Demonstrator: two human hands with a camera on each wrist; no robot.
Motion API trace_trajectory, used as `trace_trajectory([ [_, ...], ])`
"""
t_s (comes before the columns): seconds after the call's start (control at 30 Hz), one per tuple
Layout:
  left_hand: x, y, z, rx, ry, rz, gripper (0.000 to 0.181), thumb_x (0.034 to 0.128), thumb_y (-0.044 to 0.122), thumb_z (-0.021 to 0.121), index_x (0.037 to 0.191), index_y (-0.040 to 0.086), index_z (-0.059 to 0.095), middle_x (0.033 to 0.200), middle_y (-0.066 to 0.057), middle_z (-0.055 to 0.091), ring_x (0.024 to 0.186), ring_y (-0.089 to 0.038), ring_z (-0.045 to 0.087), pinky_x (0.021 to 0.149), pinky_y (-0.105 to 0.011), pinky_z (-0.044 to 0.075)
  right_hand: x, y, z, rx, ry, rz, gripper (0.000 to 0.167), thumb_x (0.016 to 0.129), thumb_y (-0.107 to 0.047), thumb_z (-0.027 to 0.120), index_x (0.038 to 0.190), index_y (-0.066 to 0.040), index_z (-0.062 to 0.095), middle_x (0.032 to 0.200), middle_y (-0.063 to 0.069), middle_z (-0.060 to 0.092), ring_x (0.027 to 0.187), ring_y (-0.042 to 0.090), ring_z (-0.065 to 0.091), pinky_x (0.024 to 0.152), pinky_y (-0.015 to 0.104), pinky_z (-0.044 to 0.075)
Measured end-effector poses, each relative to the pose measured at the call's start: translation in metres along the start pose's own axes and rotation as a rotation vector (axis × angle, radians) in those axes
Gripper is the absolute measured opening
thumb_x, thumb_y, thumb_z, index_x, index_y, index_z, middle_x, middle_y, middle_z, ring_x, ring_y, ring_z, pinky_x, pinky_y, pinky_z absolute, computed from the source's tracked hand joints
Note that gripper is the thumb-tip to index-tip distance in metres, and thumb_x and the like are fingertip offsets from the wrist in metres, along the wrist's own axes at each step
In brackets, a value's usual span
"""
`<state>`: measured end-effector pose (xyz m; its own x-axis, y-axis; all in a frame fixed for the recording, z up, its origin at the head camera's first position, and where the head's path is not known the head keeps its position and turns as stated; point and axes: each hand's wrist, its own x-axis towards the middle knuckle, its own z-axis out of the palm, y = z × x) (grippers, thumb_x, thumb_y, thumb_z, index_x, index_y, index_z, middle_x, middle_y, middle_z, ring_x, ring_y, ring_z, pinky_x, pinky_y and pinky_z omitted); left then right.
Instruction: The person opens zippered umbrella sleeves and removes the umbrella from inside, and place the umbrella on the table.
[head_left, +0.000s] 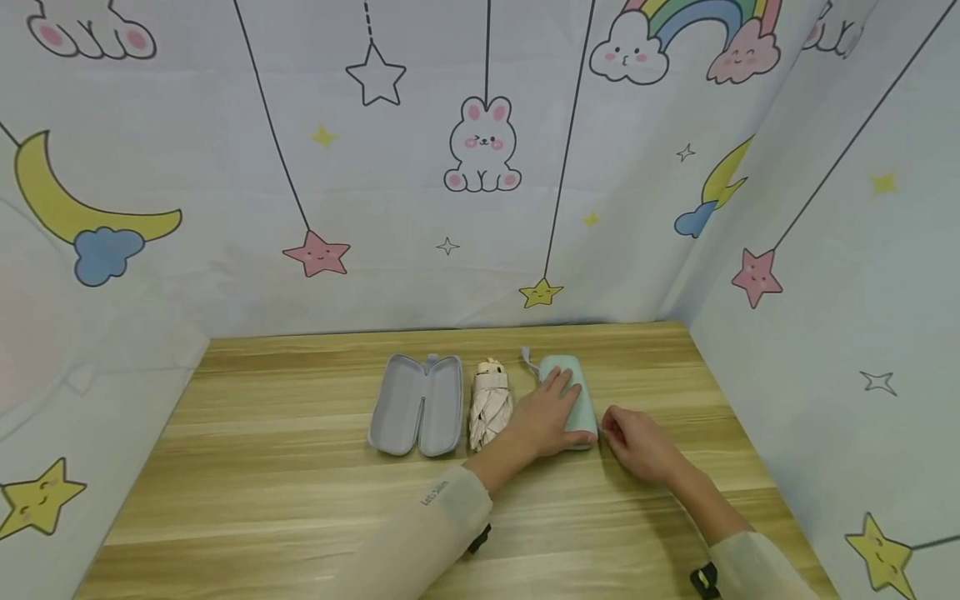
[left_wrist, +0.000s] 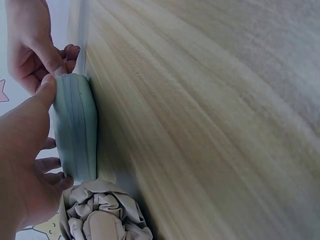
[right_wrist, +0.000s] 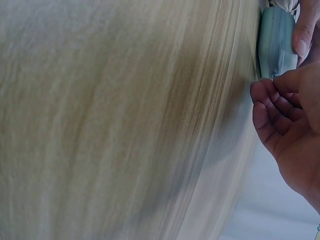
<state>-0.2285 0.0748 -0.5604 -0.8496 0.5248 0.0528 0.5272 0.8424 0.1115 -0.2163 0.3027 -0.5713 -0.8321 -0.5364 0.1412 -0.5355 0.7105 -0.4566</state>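
Note:
A mint-green zipped case lies at the back of the table, right of centre. My left hand holds it, fingers spread over its top and thumb at its near end; in the left wrist view the hand spans the case along its zip. At the near end, my right hand pinches the zip pull between thumb and forefinger, its other fingers curled. The right wrist view shows this hand against the case; the fingertips mostly hide the pull.
A folded cream umbrella lies just left of the green case, its gathered end near my left hand. Further left, a grey case lies spread open. A patterned curtain hangs behind the wooden table and along its right side.

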Motion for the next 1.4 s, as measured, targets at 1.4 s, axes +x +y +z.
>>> trace_trajectory([
  [1.4, -0.002, 0.001, -0.002, -0.006, -0.002, 0.001, 0.089, 0.0986, 0.075, 0.05, 0.163, 0.015, 0.041, 0.174, -0.01, 0.025, 0.161, -0.028, 0.02, 0.123, -0.036, 0.034, -0.012, -0.009, 0.0, 0.002, -0.025, -0.018, 0.005, 0.099, -0.002, 0.068, 0.096, -0.006, 0.065, 0.08, -0.009, 0.06, 0.068, 0.002, 0.05, 0.06, 0.025, 0.048],
])
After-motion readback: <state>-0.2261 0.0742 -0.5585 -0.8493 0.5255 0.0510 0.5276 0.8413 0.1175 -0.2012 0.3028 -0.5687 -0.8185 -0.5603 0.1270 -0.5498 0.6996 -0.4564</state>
